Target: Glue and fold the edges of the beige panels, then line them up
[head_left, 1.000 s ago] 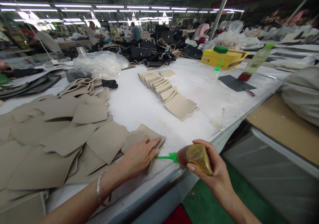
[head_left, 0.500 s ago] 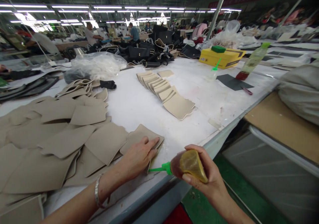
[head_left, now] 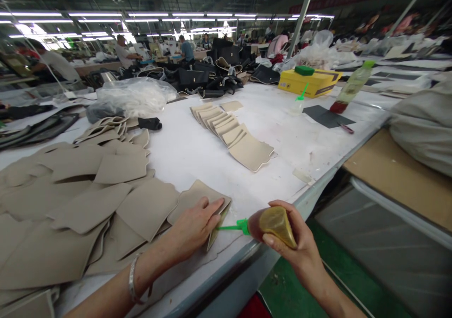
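My left hand (head_left: 196, 224) lies flat, fingers stretched out, on a beige leather piece (head_left: 190, 196) near the front edge of the white table (head_left: 197, 153). My right hand (head_left: 294, 247) is wrapped round a squeeze bottle of amber glue (head_left: 273, 222). Its green nozzle (head_left: 231, 226) points left and touches the right edge of that piece, just below my left fingertips. To the left spreads a pile of several similar beige pieces (head_left: 88, 195).
A fanned row of beige pieces (head_left: 231, 132) lies mid-table. Beyond it stand a small green-nozzled bottle (head_left: 298, 102), a tall bottle (head_left: 349, 88), a yellow box (head_left: 309, 81), a dark sheet (head_left: 326, 116) and plastic bags (head_left: 132, 95). A cardboard panel (head_left: 399, 179) sits right; people work at far tables.
The bottle's nozzle slid along the piece's edge toward me, then back to its right corner. My left hand stayed pressed on the piece. The view shifted slightly.
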